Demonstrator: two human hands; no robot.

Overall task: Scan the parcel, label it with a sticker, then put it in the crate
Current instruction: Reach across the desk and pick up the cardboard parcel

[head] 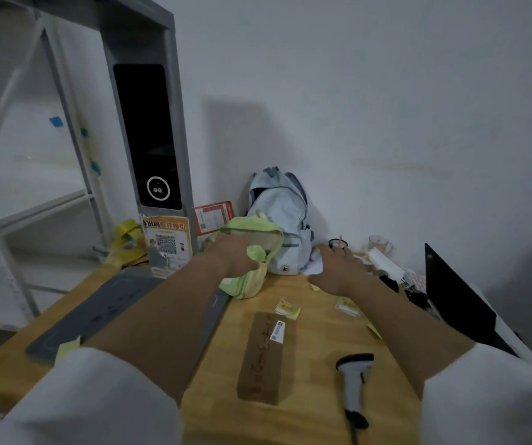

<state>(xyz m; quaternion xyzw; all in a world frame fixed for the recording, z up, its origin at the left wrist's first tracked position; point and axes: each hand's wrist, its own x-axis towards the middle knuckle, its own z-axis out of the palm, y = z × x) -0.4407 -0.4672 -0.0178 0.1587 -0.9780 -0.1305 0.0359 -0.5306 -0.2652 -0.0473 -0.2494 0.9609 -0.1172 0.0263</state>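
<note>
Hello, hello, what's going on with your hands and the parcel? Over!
Left hand grips green bag. Right hand open, reaching past it. Parcel flat on table, scanner beside it. Nothing blocking.

A light wooden table [309, 409] carries a flat brown cardboard parcel [266, 358] at centre, a grey handheld barcode scanner [354, 380] right of it, a dark grey mat [97, 316] left, small yellow stickers [287, 308] just beyond.

White sleeves [81, 396] pushed up — forearms bare, both hands ungloved.
</note>
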